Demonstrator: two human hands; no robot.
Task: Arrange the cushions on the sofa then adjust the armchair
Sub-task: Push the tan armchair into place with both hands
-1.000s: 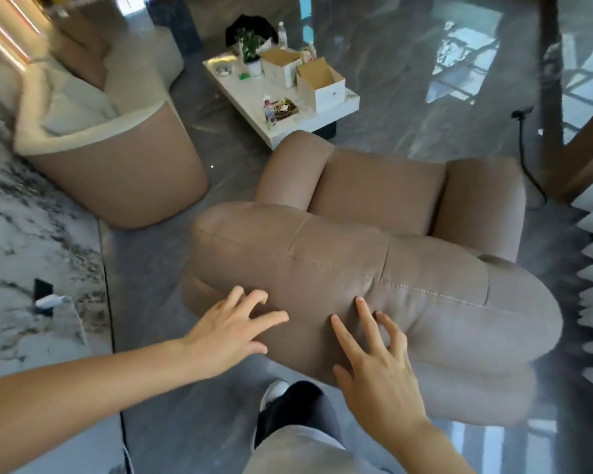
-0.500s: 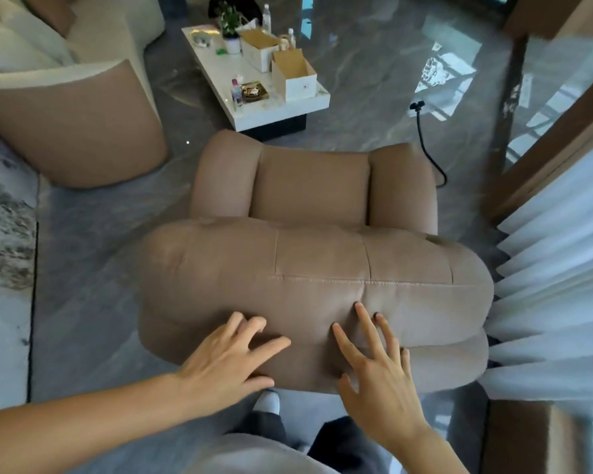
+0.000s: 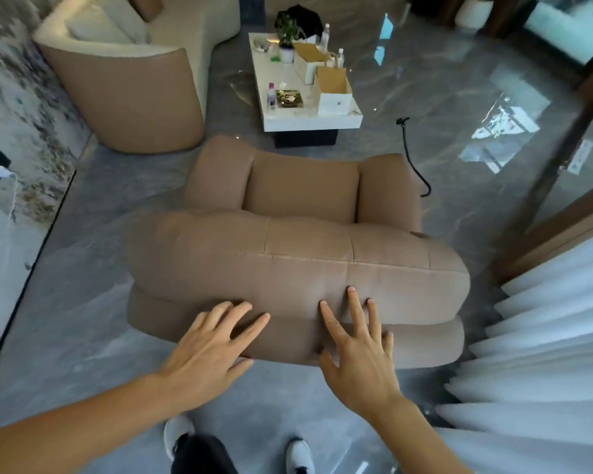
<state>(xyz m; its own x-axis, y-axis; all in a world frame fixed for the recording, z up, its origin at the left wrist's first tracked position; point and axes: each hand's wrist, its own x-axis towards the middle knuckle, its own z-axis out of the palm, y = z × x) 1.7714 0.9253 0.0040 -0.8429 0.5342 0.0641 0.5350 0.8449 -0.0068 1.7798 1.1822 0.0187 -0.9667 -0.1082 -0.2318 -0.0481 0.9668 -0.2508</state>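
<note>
The tan armchair (image 3: 298, 248) stands on the grey floor with its padded back toward me. My left hand (image 3: 209, 350) lies flat with spread fingers against the lower left of the chair's back. My right hand (image 3: 356, 350) presses flat on the back near its middle seam, fingers apart. Neither hand holds anything. The cream and tan sofa (image 3: 131, 80) curves at the upper left, with pale cushions (image 3: 96, 27) resting on its seat.
A white coffee table (image 3: 308, 121) with boxes, bottles and a plant stands just beyond the armchair. A black cable (image 3: 413, 159) trails on the floor right of the chair. White pleated curtains (image 3: 545, 336) hang at right. A marble wall (image 3: 14, 148) runs along the left.
The armchair has turned and shifted so its back faces me more squarely. Both hands stayed flat on its back. The view swung, bringing the sofa and table back toward the upper left.
</note>
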